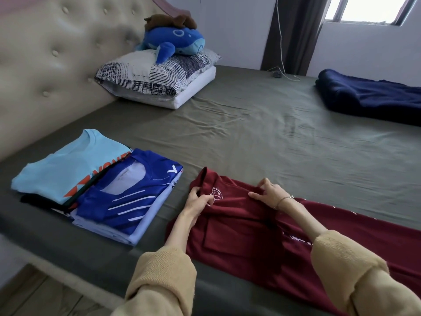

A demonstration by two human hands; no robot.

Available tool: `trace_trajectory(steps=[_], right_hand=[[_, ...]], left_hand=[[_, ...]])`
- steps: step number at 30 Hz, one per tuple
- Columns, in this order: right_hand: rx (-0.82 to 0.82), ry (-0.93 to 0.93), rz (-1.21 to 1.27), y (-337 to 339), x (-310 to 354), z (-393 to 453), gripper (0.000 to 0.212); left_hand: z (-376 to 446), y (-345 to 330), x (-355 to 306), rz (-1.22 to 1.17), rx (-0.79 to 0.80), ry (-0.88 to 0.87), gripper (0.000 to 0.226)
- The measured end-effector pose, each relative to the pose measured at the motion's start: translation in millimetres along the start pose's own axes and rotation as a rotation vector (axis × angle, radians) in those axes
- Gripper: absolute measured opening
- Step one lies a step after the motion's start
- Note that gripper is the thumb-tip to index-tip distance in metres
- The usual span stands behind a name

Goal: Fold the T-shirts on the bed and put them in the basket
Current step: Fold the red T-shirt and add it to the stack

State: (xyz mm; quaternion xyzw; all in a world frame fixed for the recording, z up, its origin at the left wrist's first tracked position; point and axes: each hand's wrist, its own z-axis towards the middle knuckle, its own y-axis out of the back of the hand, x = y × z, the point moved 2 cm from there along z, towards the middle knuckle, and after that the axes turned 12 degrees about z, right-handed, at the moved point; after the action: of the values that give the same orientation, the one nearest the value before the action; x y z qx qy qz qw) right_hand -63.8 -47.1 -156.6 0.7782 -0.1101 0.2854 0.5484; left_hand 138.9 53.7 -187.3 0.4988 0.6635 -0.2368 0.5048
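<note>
A dark red T-shirt (246, 233) lies partly folded along the near edge of the bed (262, 124). My left hand (197, 199) grips the cloth near its collar and small white print. My right hand (270, 192) pinches the upper edge a little to the right. To the left lie folded shirts: a light blue one (66, 165) with orange lettering, a royal blue one (129, 190) with white stripes on top of a pale one, and a black one mostly hidden underneath. No basket is in view.
A tufted beige headboard (57, 55) runs along the left. Stacked pillows (159, 78) with a blue plush toy (175, 42) sit at the far end. A folded navy blanket (373, 99) lies at the far right. A white cable (282, 65) hangs by the dark curtain.
</note>
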Motion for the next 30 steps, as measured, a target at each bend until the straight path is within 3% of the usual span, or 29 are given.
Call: trace_trajectory(steps=[6,9,12,16,19,24,30], right_hand=[[-0.19,0.084,-0.147,-4.5,-1.7,-11.4,0.048],[-0.185,0.109,-0.124,-2.7,-6.5,-15.5,0.04],[-0.17,0.104,-0.097,8.5,-18.1,-24.7,0.036],[-0.232,0.115,-0.041,30.8,-44.1,-49.7,0.029],[-0.344,0.043,-0.035,49.8,-81.2,-79.4,0.026],[-0.459,-0.207,-0.052,77.6,-161.2,-133.2,0.032],[-0.594,-0.489,-0.137,108.3,-232.0,-189.6,0.037]], left_hand=[[-3.6,-0.9,-2.0,0.094,-0.082,-0.038,0.054],[-6.7,-3.0,-5.9,0.145,-0.142,-0.033,0.056],[-10.9,-5.0,-10.8,0.235,-0.255,-0.016,0.043],[-28.4,-9.4,-18.0,0.452,-0.414,-0.22,0.043],[-47.6,-27.6,-19.8,0.832,-0.483,-0.372,0.049],[-80.5,-94.3,-22.1,1.254,-0.192,-0.542,0.053],[-120.7,-194.2,-23.2,1.33,0.102,-0.666,0.053]])
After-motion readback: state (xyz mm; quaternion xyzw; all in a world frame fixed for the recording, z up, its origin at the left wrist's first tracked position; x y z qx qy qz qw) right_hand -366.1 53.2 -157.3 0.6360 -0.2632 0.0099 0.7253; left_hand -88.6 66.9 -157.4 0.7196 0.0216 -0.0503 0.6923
